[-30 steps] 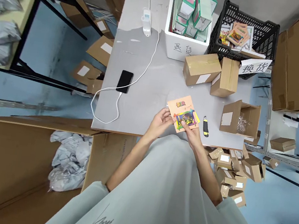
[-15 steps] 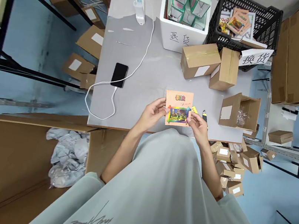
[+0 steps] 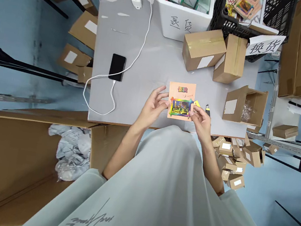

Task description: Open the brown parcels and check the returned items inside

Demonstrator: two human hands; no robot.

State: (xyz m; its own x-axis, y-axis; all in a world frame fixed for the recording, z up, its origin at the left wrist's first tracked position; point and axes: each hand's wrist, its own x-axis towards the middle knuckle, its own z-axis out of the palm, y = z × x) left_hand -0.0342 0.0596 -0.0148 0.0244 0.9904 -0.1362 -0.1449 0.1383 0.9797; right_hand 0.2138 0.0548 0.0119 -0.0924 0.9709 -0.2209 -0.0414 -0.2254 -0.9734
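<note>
A peach-coloured printed card (image 3: 182,91) with a rainbow-framed picture is held upright to view above the table's front edge. My left hand (image 3: 155,104) pinches its left edge between thumb and fingers. At the lower right edge, my right hand (image 3: 200,121) grips the same card. Behind the right fingers lies something yellow (image 3: 196,103), mostly hidden. A black and yellow utility knife (image 3: 208,110) rests just beyond that hand, partly covered by it.
On the grey table (image 3: 152,66) lie a black phone (image 3: 117,67) and a white cable. Two closed cartons (image 3: 203,49) stand before a white foam box (image 3: 182,23) and a black crate (image 3: 277,18). An open carton (image 3: 232,106) stands right; a large cardboard box (image 3: 21,146) is at left.
The view has shifted, so the table and its objects appear higher and slightly larger. Both hands still hold the card in nearly the same pose.
</note>
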